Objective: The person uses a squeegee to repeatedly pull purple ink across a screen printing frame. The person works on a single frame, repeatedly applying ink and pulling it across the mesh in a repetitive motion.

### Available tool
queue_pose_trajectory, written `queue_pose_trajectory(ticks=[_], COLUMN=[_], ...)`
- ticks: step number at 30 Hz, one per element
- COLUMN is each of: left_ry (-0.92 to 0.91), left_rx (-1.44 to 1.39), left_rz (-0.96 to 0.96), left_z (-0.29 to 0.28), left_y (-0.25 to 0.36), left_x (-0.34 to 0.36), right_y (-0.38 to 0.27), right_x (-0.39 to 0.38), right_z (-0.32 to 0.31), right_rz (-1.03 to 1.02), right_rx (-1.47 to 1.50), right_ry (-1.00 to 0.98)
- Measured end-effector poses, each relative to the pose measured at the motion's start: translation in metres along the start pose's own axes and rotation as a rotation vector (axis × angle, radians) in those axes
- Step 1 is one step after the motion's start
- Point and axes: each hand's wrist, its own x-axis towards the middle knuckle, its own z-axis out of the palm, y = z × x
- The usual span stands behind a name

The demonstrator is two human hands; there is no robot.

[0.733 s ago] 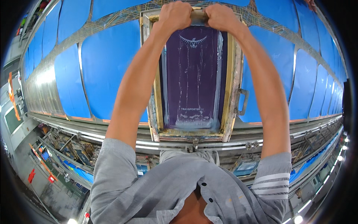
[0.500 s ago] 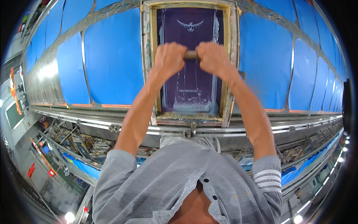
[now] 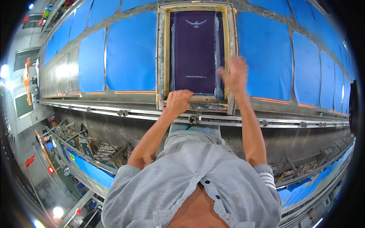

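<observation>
A screen-printing frame (image 3: 161, 57) with pale, ink-stained rails stands in front of me on the long table. Inside it shows a dark purple field (image 3: 194, 49) with a white winged emblem near the far end and a line of white lettering near the close end. Whitish ink smears run down both inner sides. My left hand (image 3: 178, 102) is closed over the near left part of the frame, fingers curled at its inner edge. Over the right rail my right hand (image 3: 235, 76) is raised, blurred, with thumb apart from the fingers and nothing seen in it. The squeegee cannot be made out clearly.
Blue sheets (image 3: 131, 53) lie in rows along the table on both sides of the frame. A metal rail (image 3: 148, 115) with clamps runs along the near edge. Lower left, a rack (image 3: 100, 148) holds many used frames or tools.
Both hands were together on a wooden squeegee handle over the middle of the screen. The left came to the near edge; the right let go and moved right. White ink near the lettering is gone.
</observation>
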Motion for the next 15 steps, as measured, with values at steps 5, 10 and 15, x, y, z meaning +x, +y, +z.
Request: queue_pose_trajectory(ticks=[5,10,15], left_ry=[0.013,0.138,0.094], left_rx=[0.005,-0.141,-0.125], left_rz=[0.059,0.046,-0.013], left_z=[0.007,-0.006,-0.035], left_y=[-0.002,-0.019,-0.056], left_x=[0.004,-0.023,-0.045], right_y=[0.117,0.05,0.015], right_x=[0.031,0.048,0.055], right_z=[0.035,0.013,0.018], right_rz=[0.675,0.703,0.683], right_rx=[0.299,0.553,0.75], right_ry=[-0.001,0.269,0.264])
